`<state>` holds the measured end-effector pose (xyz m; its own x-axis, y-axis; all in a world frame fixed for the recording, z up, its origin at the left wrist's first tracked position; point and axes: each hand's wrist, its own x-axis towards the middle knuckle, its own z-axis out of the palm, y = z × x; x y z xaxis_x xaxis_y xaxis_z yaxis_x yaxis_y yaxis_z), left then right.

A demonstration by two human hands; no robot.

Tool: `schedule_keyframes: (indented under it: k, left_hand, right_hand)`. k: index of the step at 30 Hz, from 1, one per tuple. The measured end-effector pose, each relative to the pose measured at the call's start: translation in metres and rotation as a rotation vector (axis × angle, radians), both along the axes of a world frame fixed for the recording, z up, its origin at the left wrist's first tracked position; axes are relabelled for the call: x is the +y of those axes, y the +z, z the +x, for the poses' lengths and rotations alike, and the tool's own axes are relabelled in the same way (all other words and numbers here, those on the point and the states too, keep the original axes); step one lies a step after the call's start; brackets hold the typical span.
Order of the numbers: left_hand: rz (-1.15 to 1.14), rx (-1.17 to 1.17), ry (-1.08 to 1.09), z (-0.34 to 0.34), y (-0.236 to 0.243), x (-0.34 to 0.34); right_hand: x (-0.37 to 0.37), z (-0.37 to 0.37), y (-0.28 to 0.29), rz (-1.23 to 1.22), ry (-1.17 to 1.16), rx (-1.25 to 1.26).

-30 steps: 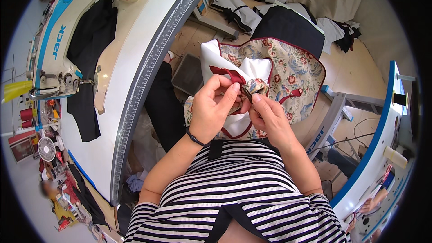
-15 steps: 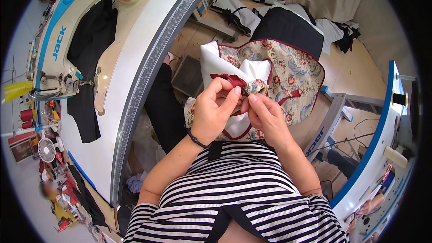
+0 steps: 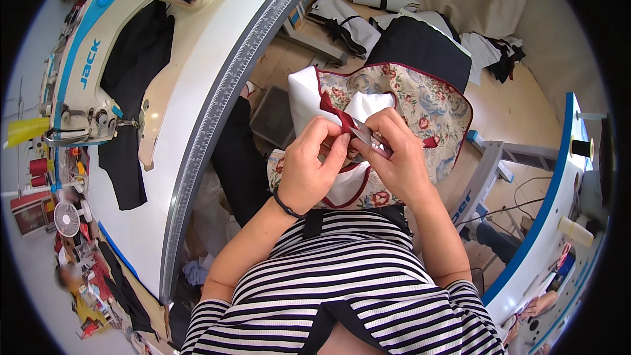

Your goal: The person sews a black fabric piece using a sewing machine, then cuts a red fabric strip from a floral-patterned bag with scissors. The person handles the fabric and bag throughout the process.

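Observation:
A floral fabric piece (image 3: 427, 102) with dark red piping and a white lining (image 3: 305, 89) lies on my lap. My left hand (image 3: 312, 167) pinches the dark red trim (image 3: 335, 117) near the piece's middle. My right hand (image 3: 397, 158) holds small metal thread snips (image 3: 365, 135), their tips against the trim right by my left fingertips. Both hands are close together above the fabric. A black band circles my left wrist.
A white sewing machine (image 3: 105, 46) with black cloth (image 3: 135, 92) under it stands on the white table (image 3: 197, 112) at left. A second table edge with thread spools (image 3: 578, 148) curves at right. Fabric rolls and black cloth lie on the floor ahead.
My hands have shifted slightly. The snips in my right hand moved left toward the red trim held by my left fingers.

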<state>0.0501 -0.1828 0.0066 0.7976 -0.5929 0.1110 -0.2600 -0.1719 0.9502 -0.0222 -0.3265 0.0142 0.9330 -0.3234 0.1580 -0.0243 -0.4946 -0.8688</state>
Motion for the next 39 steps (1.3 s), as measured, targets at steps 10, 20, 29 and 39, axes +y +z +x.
schedule_keyframes:
  k: [10,20,29,39]
  left_hand:
    - [-0.074,0.424,0.041,0.002,0.000,0.003]
    - [0.164,-0.178,0.099,-0.003,0.006,-0.011]
    - [0.034,0.186,0.035,-0.003,0.002,-0.008]
    - [-0.089,0.555,-0.063,0.006,-0.003,-0.001]
  right_hand:
    - [-0.009,-0.003,-0.011,0.646,-0.036,0.210]
    - [-0.005,-0.004,-0.006,0.346,-0.006,0.084]
    - [-0.002,-0.005,-0.010,0.133,-0.071,0.030]
    - [-0.002,-0.029,0.016,0.790,0.038,0.211]
